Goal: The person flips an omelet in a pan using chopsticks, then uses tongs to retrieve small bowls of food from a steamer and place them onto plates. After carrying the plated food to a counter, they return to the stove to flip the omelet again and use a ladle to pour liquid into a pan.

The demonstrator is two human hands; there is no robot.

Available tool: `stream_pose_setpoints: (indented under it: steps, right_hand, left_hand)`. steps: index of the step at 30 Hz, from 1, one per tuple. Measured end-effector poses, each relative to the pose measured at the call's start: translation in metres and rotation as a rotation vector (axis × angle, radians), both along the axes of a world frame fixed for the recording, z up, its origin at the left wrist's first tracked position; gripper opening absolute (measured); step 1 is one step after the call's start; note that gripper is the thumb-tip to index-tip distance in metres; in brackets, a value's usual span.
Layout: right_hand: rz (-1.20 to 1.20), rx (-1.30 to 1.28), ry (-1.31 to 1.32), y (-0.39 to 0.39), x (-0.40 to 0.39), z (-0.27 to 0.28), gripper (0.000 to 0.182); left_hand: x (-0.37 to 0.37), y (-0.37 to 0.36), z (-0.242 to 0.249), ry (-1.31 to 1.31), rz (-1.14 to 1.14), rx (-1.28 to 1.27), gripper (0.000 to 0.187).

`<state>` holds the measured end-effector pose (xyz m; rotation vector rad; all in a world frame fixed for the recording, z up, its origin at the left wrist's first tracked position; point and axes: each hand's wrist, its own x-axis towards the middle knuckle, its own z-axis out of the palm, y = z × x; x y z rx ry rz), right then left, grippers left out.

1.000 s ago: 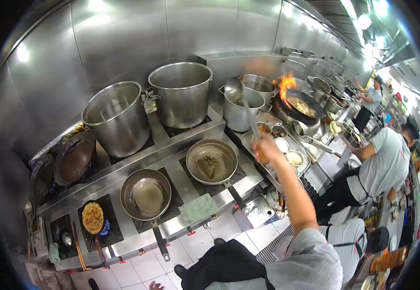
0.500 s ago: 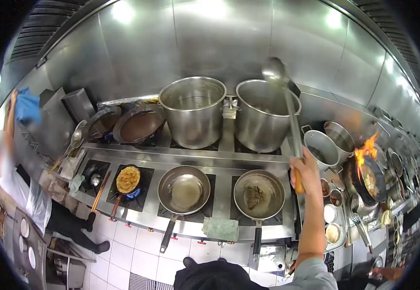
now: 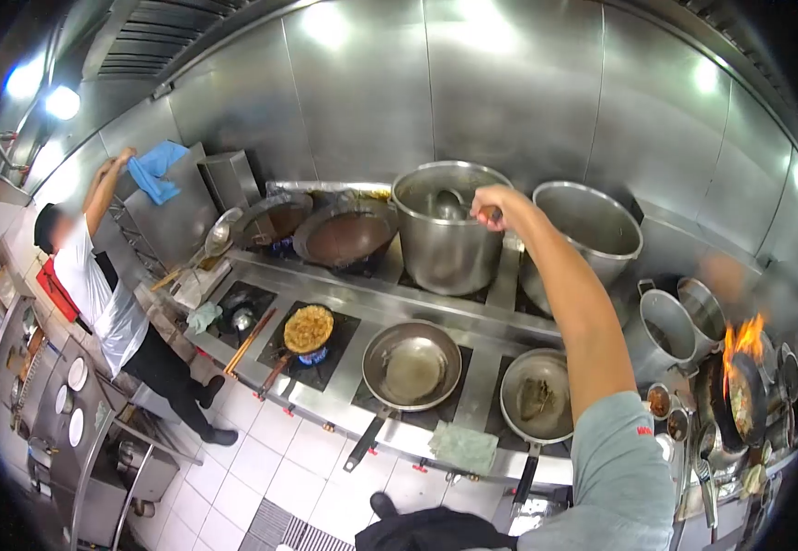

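My right hand [image 3: 500, 208] is closed around the wooden handle of a ladle, arm stretched forward. The metal ladle bowl [image 3: 449, 203] is inside the mouth of a tall stockpot [image 3: 449, 262] on the back of the range. Right of it stands a second stockpot [image 3: 615, 260], partly behind my forearm. In front are a frying pan [image 3: 413, 365] with a little pale liquid in it and another frying pan [image 3: 518, 404] holding a dark, leafy-looking piece of food. My left hand is out of view.
A small pan of yellow-brown food [image 3: 308, 329] sits over a blue flame. Two woks [image 3: 348, 237] stand at the back left. A pan on the right [image 3: 743, 404] has flames rising. A green cloth [image 3: 463, 447] hangs on the front edge. At left, a person [image 3: 100, 275] raises a blue cloth.
My right hand has moved the ladle left and forward, from raised in front of the right stockpot to inside the left one. The view has turned left.
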<state>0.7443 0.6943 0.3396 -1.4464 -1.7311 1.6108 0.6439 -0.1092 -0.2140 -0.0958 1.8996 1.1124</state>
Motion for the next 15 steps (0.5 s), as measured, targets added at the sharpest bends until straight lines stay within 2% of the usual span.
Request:
stream_pose_setpoints:
  steps: [4,6,9,12,15]
  right_hand:
    - [0.028,0.101,0.122,-0.017,0.03,-0.004,0.004]
    - [0.072,0.272,0.105,-0.022,0.063,-0.004,0.004]
    - [-0.095,0.372,0.058,-0.071,0.144,0.013,0.012]
    - [-0.169,0.495,0.083,-0.121,0.235,0.024,0.02]
    - [-0.333,0.449,-0.09,-0.176,0.319,0.025,0.015]
  left_hand:
    - [-0.017,-0.041,0.009,-0.079,0.057,0.039,0.036]
    - [-0.032,-0.05,0.02,-0.128,0.055,0.048,0.035]
    - [-0.06,-0.079,0.037,-0.227,0.01,-0.001,0.035]
    - [-0.093,-0.066,0.023,-0.296,0.01,0.025,0.034]
    - [-0.11,-0.048,-0.01,-0.35,0.06,0.105,0.034]
